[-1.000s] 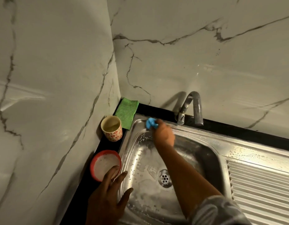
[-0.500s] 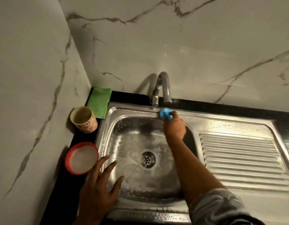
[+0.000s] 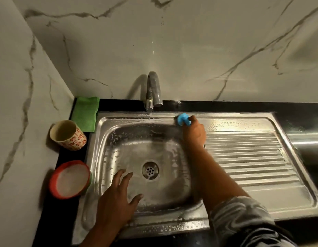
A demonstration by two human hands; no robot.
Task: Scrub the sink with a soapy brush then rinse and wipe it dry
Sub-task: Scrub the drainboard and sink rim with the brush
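A steel sink [image 3: 108, 139] with a drain [image 3: 150, 170] and soap streaks on its walls fills the middle. My right hand [image 3: 194, 132] grips a blue brush [image 3: 182, 118] and presses it on the sink's back rim, right of the tap [image 3: 153, 91]. My left hand [image 3: 117, 196] hovers flat with spread fingers over the basin's front left part, holding nothing. A folded green cloth [image 3: 86, 113] lies at the back left corner of the counter.
A patterned cup [image 3: 68, 135] and a red-rimmed bowl of white stuff [image 3: 70, 179] stand on the black counter strip left of the sink. A ribbed draining board [image 3: 249, 161] lies to the right. Marble walls close off the left and back.
My right hand has slid the brush to the right along the back rim, from the left corner past the tap. My left hand has moved from the bowl's edge to over the basin.
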